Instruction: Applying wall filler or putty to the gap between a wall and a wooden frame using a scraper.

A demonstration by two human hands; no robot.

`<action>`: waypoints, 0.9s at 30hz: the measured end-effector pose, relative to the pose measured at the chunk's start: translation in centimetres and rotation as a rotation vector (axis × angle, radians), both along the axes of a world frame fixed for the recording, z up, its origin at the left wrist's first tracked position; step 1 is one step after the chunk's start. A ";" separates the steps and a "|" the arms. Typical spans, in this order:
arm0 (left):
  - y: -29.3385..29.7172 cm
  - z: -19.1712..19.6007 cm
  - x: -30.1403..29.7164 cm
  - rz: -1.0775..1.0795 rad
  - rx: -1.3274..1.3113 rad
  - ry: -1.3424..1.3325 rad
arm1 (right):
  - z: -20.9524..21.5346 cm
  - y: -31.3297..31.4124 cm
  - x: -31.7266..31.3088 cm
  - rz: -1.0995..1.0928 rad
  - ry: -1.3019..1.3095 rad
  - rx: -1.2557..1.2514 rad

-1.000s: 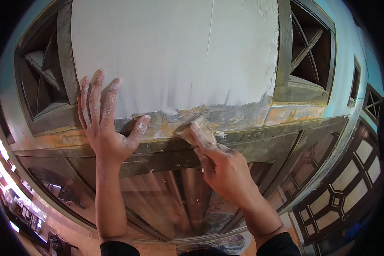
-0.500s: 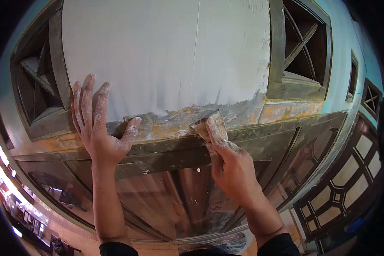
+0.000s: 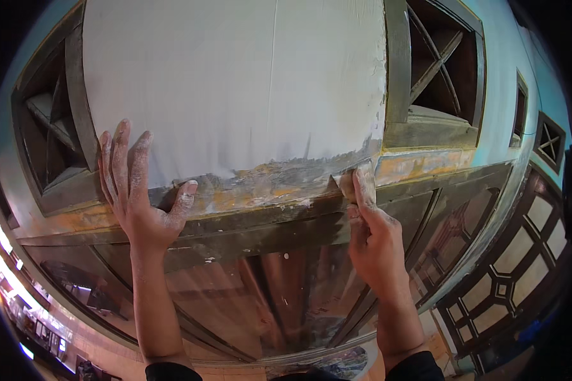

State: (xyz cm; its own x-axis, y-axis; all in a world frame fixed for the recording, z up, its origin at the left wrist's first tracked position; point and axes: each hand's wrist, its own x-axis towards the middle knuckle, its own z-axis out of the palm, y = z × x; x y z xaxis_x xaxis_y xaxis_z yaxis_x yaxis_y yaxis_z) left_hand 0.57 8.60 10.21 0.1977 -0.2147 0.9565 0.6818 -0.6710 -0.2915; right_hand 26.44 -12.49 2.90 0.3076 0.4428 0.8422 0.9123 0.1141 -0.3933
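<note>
My left hand [image 3: 145, 213], dusted with white powder, leans with its fingers spread on the lower left of the white plastered wall panel [image 3: 229, 89]. Its thumb reaches over the rough strip [image 3: 270, 181] along the panel's bottom, patched grey, orange and white. At that strip's right part, my right hand [image 3: 380, 238] grips a putty knife [image 3: 345, 184], thumb laid along the blade. The blade touches the strip just left of the right vent's corner. Most of the tool is hidden by my fingers.
Dark wooden vent frames with crossed slats flank the panel, one on the left [image 3: 47, 117] and one on the right [image 3: 445, 63]. Below the strip runs a wooden ledge [image 3: 260, 232] above glass panes [image 3: 216, 286]. A lattice door [image 3: 508, 267] stands at lower right.
My right hand has slid the putty knife rightward along the strip, towards the right vent. The view has shifted slightly; my left hand stays spread on the panel.
</note>
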 end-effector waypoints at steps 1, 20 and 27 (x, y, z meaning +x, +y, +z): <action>0.0 -0.1 0.0 0.003 0.002 -0.004 | 0.4 -0.2 0.1 -0.015 0.025 0.006; -0.5 -0.5 0.9 -0.091 0.058 0.050 | 1.4 -0.8 3.6 -0.009 -0.064 -0.043; -3.1 -0.1 4.6 -0.007 -0.011 0.113 | 1.9 -1.3 4.5 0.029 -0.086 -0.090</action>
State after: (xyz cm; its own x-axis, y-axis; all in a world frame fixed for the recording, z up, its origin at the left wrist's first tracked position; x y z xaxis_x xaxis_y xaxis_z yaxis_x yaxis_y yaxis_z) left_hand 5.20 5.47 10.07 0.3034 -0.2064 0.9302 0.6403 -0.6788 -0.3595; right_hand 30.89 -13.78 4.77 0.2220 0.5252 0.8215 0.9400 0.1086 -0.3235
